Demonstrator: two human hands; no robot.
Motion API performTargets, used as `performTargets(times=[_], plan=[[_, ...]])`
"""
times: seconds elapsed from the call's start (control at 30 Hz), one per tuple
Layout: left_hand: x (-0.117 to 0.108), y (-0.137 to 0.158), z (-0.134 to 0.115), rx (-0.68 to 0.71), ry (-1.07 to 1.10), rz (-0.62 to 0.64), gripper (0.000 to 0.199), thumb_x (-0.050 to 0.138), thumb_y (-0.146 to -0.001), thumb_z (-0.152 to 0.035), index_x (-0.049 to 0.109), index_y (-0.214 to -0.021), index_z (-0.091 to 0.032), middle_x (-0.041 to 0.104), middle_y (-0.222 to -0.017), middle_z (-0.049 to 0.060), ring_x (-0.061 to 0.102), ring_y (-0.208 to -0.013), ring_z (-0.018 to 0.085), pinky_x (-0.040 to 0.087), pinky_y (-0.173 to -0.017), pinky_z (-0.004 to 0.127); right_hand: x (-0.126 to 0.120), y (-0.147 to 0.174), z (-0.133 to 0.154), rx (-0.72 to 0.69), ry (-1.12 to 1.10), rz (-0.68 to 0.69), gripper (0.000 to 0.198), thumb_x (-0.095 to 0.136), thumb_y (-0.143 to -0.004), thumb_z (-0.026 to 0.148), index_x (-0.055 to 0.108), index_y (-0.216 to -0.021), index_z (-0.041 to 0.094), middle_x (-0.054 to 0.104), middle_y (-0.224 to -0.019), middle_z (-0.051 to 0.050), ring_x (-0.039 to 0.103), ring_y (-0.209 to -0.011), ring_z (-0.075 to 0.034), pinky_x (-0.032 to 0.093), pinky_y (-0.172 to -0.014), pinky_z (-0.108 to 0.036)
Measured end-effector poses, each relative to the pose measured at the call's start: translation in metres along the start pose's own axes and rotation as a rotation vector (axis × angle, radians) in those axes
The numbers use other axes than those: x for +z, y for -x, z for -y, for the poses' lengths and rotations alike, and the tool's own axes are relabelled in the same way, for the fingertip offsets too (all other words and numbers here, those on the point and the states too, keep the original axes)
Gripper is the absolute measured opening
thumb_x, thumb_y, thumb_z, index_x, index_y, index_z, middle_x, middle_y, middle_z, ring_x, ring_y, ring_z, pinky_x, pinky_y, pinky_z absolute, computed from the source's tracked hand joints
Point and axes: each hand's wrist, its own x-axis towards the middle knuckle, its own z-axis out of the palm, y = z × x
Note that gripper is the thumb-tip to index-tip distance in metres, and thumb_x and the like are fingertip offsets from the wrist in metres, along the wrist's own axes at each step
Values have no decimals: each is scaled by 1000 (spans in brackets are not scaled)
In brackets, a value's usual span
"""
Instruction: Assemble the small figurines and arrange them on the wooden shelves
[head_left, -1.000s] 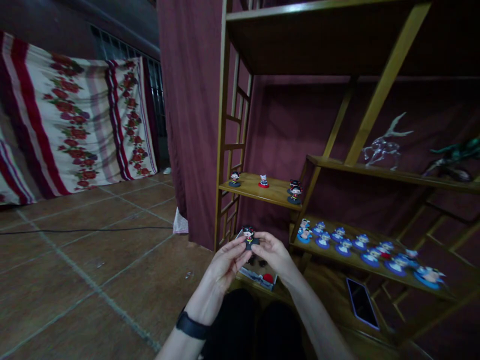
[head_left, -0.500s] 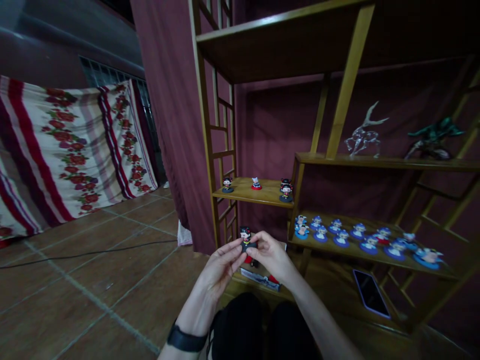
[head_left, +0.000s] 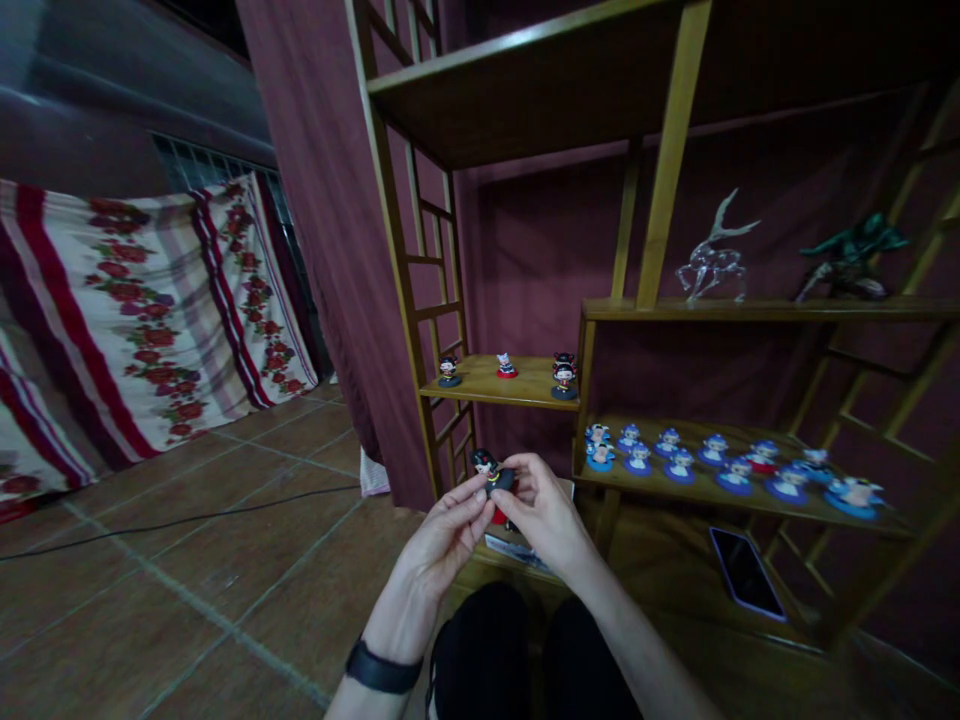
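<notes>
Between my two hands, low in front of the shelves, is a small black-haired figurine [head_left: 484, 464] on a dark round base, tilted to the left. My left hand [head_left: 450, 525] pinches it from the left, and my right hand [head_left: 541, 508] grips its base from the right. Below them an open box [head_left: 517, 548] with something red inside is mostly hidden by my hands. On the small shelf [head_left: 525, 388] above stand a similar figurine [head_left: 448, 371] at the left, a white one on a red base [head_left: 506, 365] in the middle, and two dark-haired ones [head_left: 564, 378] at the right.
Several blue and white figurines [head_left: 679, 464] stand on the lower right shelf. Above them are a clear deer ornament [head_left: 711, 265] and a green statue [head_left: 855, 258]. A phone [head_left: 746, 572] lies on the bottom board. A cable [head_left: 187, 517] crosses the tiled floor at left.
The figurine in my hands has gone from nearly upright to tilted left, its base turned up toward my right hand. The view has shifted slightly.
</notes>
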Motion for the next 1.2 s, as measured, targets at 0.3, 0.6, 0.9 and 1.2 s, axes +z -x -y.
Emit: performTargets(times=[0.3, 0.6, 0.9, 1.2], plan=[[0, 1, 4, 63, -156, 12, 37, 67, -66, -2, 64, -102, -12, 69, -95, 10, 66, -75, 12, 53, -73, 19, -1, 0, -17, 134, -389, 81, 42, 64, -70, 37, 56, -108, 21, 66, -100, -6, 61, -92, -20, 47, -85, -37], [11, 0, 22, 234, -241, -78, 41, 75, -58, -9, 64, -97, -10, 70, -77, 6, 65, -68, 13, 51, -69, 23, -11, 2, -18, 199, -496, 190, 45, 66, -70, 37, 58, -111, 22, 64, -109, -6, 56, -105, -23, 39, -97, -42], [21, 7, 27, 370, -266, -88, 43, 76, -53, -9, 63, -95, -13, 70, -79, 5, 64, -70, 14, 49, -69, 25, -14, 1, -15, 187, -502, 248, 44, 65, -72, 34, 56, -113, 22, 62, -113, -6, 53, -110, -23, 39, -97, -41], [26, 24, 24, 377, -324, -57, 45, 73, -57, -7, 64, -100, -14, 69, -88, 7, 63, -75, 16, 49, -72, 25, -27, 0, -20, 149, -491, 361, 49, 69, -68, 30, 54, -115, 27, 59, -118, -3, 53, -110, -19, 38, -99, -38]])
